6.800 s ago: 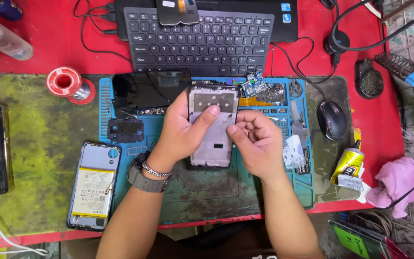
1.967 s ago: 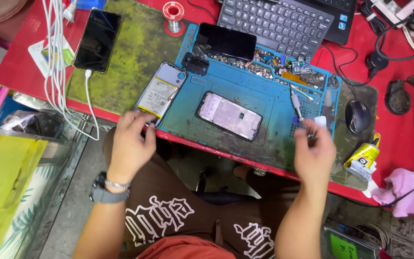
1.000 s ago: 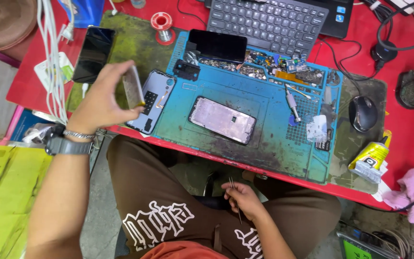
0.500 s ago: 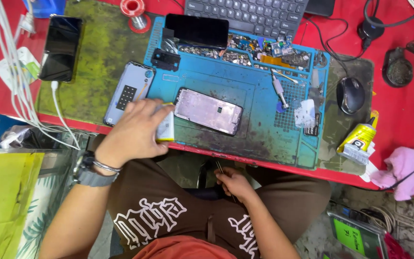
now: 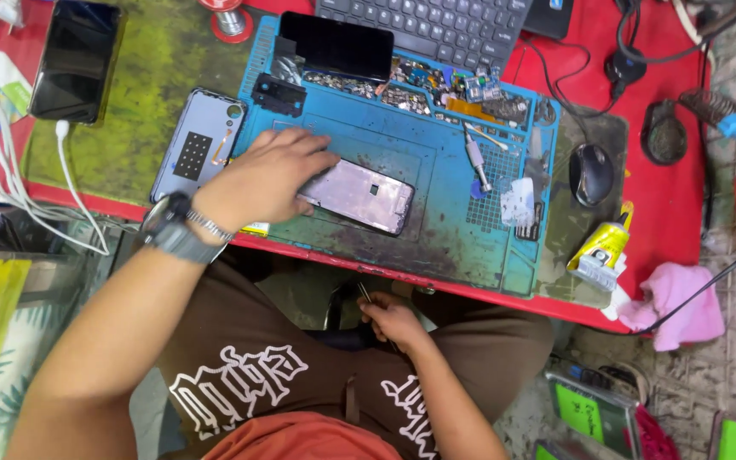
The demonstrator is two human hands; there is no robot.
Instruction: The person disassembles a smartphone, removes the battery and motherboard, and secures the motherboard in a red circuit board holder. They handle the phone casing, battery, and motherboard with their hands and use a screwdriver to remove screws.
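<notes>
L hand [image 5: 270, 175]: fingers spread, pressing flat on left end of phone frame [image 5: 359, 196], which lies mid blue mat [image 5: 436, 247].
R hand [image 5: 393, 319]: down in lap, pinching thin tweezers [image 5: 363, 292].
Tip: keep frame pinned flat, w/o sliding toward loose parts [image 5: 419, 81] at mat top.

Red-topped table [image 5: 683, 230] fills the upper frame, its red front edge running from left down toward lower right. A stained green mat [image 5: 142, 102] covers its upper left. Grey tiled floor [image 5: 726, 375] shows at right, dirty. Light is even and bright.
</notes>
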